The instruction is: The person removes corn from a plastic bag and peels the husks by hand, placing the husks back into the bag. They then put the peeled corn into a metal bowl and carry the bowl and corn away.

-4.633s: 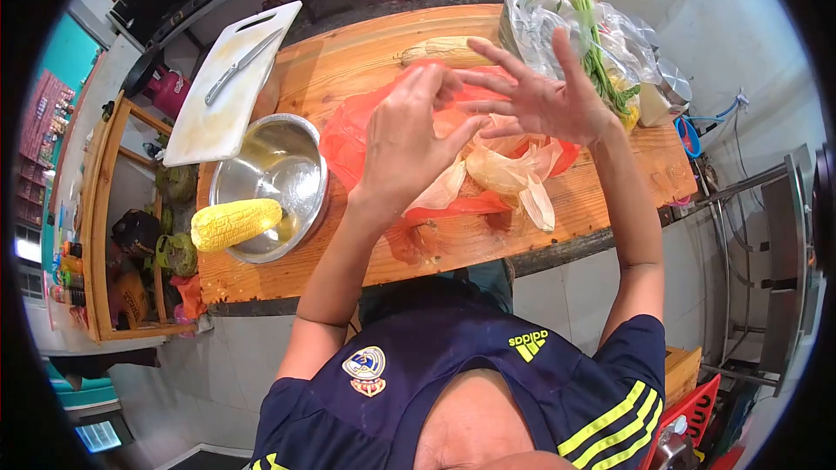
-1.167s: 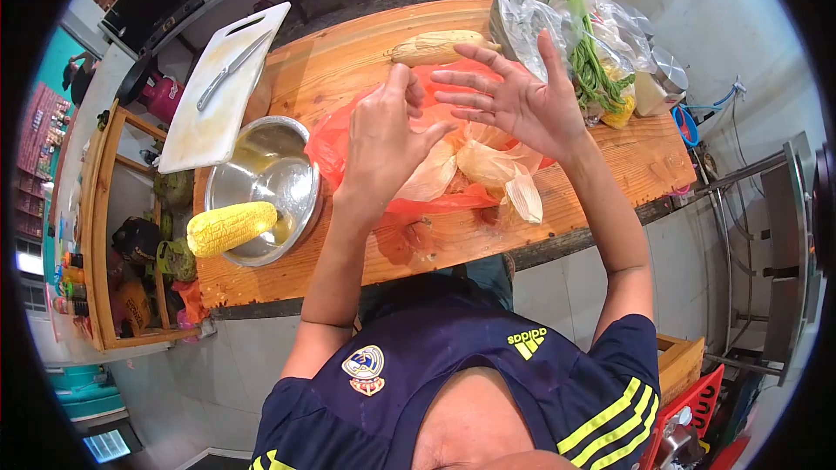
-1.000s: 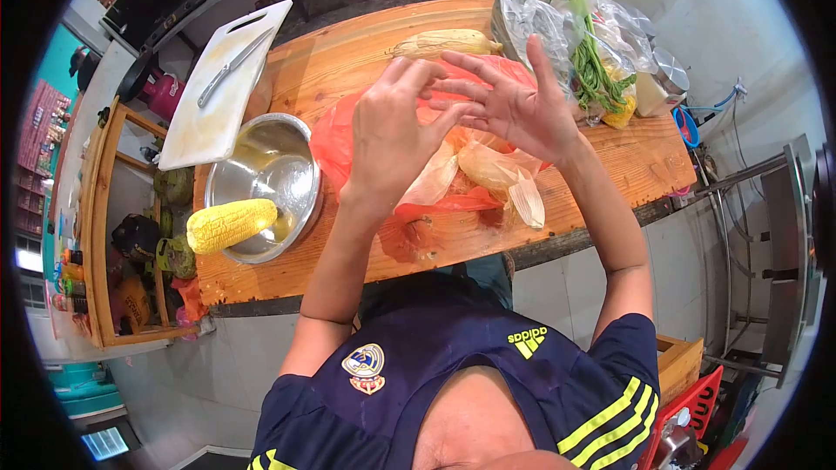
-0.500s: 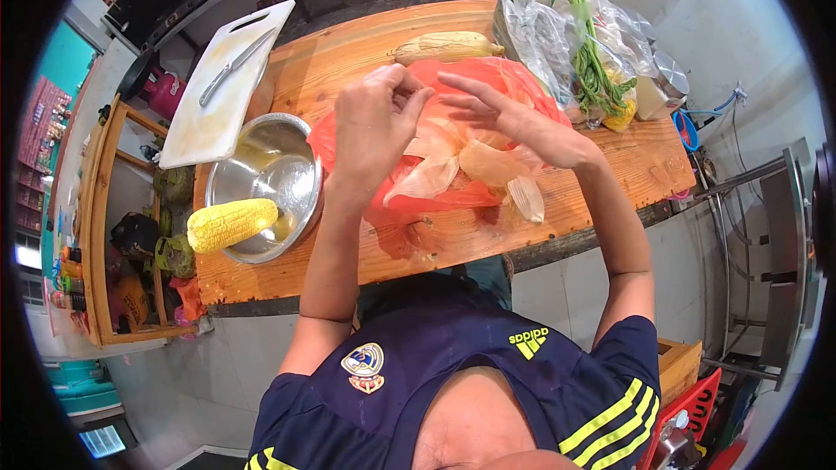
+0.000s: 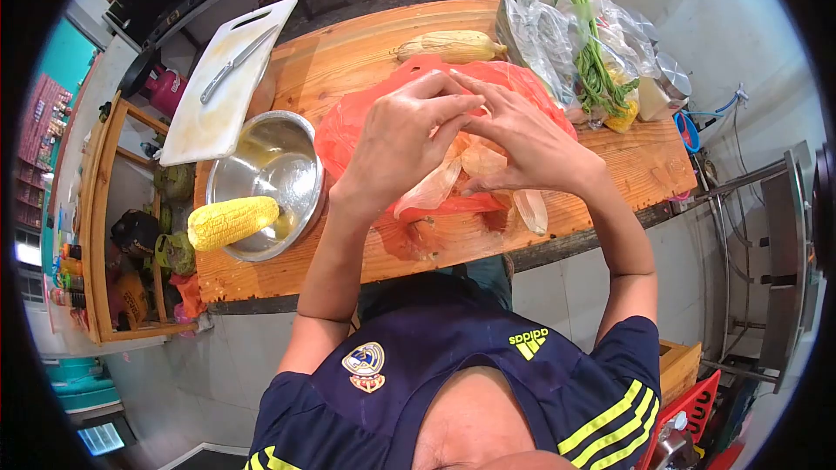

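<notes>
- I see a wooden table (image 5: 627,156) under everything.
- Red bag (image 5: 348,126): spread on it, beneath both hands.
- White board (image 5: 196,126): at the table's left side.
- Metal bowl (image 5: 292,156): just beside the red bag.
- Left hand (image 5: 401,139) and right hand (image 5: 531,139): fingers bent, tips close together above the bag; I can't tell whether either grips anything.
- Husks (image 5: 431,191): on the bag, partly hidden by the hands.
- Peeled corn (image 5: 232,223): jutting over the bowl's rim.
- Knife (image 5: 235,67): flat on the board.

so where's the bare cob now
In the head view, the bare cob lies across the near-left rim of the bowl, at the left end of the table.
</notes>
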Demonstrator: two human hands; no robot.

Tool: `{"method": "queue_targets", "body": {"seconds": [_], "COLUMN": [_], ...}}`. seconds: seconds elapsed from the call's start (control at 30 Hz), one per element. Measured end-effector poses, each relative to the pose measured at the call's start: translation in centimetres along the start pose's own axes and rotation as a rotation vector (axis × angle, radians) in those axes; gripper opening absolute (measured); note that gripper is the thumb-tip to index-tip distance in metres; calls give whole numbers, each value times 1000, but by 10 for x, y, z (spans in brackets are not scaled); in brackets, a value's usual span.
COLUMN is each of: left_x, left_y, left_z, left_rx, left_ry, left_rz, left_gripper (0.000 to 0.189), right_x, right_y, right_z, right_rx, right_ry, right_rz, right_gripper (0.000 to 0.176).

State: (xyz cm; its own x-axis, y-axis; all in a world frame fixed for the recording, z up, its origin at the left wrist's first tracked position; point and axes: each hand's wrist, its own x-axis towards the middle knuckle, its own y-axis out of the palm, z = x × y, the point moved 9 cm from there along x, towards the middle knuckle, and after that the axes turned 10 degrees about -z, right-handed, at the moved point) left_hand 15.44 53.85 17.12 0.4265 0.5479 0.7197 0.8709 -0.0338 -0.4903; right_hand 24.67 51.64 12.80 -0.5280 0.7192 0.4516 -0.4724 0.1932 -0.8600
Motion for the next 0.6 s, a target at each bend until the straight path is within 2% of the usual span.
{"method": "queue_targets", "body": {"seconds": [0.07, 0.17, 0.27, 0.37, 0.47, 0.6], "left_x": [-4, -6, -10, -11, -3, 2], "left_y": [5, 4, -4, -7, -13, -18], "left_z": [7, 13, 33, 46, 32, 30], "left_rx": [25, 46, 251, 260, 154, 298], "left_ry": [-24, -74, -117, -230, -227, -153], "left_rz": [109, 156, 144, 142, 59, 19], "left_gripper": [11, 10, 8, 6, 7, 7], "right_x": [-1, -2, -3, -6, -7, -5], "right_y": [-3, -9, -19, -21, -12, -6], "right_z": [4, 5, 6, 7, 7, 13], "right_rx": [-52, -79, -84, -115, -142, -213], "right_ry": [-8, -1, -12, -22, -38, -54], "right_rz": [3, -5, -46, -44, -10, 23], "right_gripper": [74, 69, 69, 69, 68, 64]}}
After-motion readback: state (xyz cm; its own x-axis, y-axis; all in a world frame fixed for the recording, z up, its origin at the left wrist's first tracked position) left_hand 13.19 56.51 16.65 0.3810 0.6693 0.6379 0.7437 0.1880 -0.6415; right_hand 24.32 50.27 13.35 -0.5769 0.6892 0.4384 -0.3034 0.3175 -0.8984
